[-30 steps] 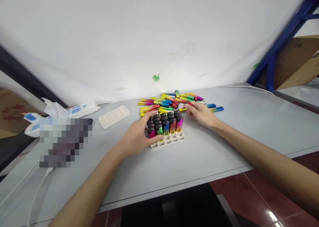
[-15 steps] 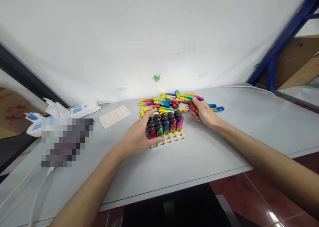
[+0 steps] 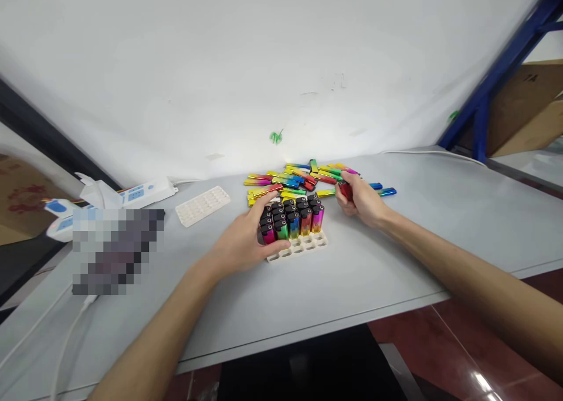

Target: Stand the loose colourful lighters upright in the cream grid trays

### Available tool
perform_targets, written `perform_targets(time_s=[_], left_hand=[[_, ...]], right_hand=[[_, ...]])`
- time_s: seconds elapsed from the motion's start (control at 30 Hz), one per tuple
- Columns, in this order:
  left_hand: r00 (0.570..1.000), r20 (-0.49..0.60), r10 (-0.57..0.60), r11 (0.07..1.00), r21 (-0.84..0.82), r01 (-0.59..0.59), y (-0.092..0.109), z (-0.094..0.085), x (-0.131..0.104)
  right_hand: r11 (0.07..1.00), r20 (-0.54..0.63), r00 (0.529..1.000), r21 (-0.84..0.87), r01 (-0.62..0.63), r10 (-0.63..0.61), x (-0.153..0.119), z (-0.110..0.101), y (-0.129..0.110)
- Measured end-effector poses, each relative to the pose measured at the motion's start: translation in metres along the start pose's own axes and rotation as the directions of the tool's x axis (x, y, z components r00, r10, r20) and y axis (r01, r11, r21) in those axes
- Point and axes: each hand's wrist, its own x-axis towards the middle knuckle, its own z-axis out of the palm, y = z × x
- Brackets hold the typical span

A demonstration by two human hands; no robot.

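My left hand is wrapped round the left end of a cream slotted tray, its thumb along the front edge. Lighters with black tops and shiny coloured bodies stand upright in the tray's back rows. In the front row, the visible slots hold no lighters. To the right of the tray, my right hand is closed round a red lighter, whose lower part the fingers hide. Behind the tray lies a loose heap of rainbow-coloured lighters, on their sides.
A second cream slotted tray lies to the left. Further left are white power strips, cables and a blurred-out dark object. The white wall closes off the grey table at the back.
My right hand has drawn slightly right, and the red lighter in it has turned from slanting to more upright. My left hand and the tray have stayed put.
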Motion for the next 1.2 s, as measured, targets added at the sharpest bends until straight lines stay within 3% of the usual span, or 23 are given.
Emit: perform_targets(time_s=[0.17, 0.4, 0.63, 0.8, 0.93, 1.07, 1.2], left_hand=[[1.000, 0.007, -0.010, 1.000, 0.005, 0.010, 0.001, 0.000, 0.000], [1.000, 0.001, -0.009, 1.000, 0.026, 0.009, 0.000, 0.000, 0.000], [0.999, 0.012, -0.031, 0.999, 0.034, 0.030, 0.003, -0.001, 0.000], [1.000, 0.003, 0.007, 1.000, 0.030, -0.007, 0.002, -0.001, 0.000], [1.000, 0.011, 0.000, 1.000, 0.028, -0.001, 0.001, -0.001, 0.000], [1.000, 0.026, -0.008, 1.000, 0.031, 0.007, 0.002, -0.002, 0.000], [0.999, 0.029, -0.024, 0.999, 0.044, 0.023, 0.004, -0.002, -0.001]], right_hand=[[0.999, -0.012, 0.999, -0.024, 0.047, -0.048, 0.001, 0.001, 0.003], [0.999, -0.073, 0.996, 0.022, -0.047, 0.049, 0.002, 0.001, 0.000], [1.000, -0.070, 0.998, 0.021, 0.007, -0.006, 0.002, -0.001, 0.001], [1.000, -0.077, 0.997, 0.004, -0.027, 0.027, 0.003, -0.002, 0.000], [0.997, -0.036, 0.997, -0.025, 0.074, -0.075, 0.002, -0.009, -0.007], [0.960, 0.057, 0.980, -0.198, 0.199, -0.191, -0.006, -0.017, -0.021], [0.934, 0.118, 0.965, -0.247, 0.258, -0.235, -0.016, -0.020, -0.033]])
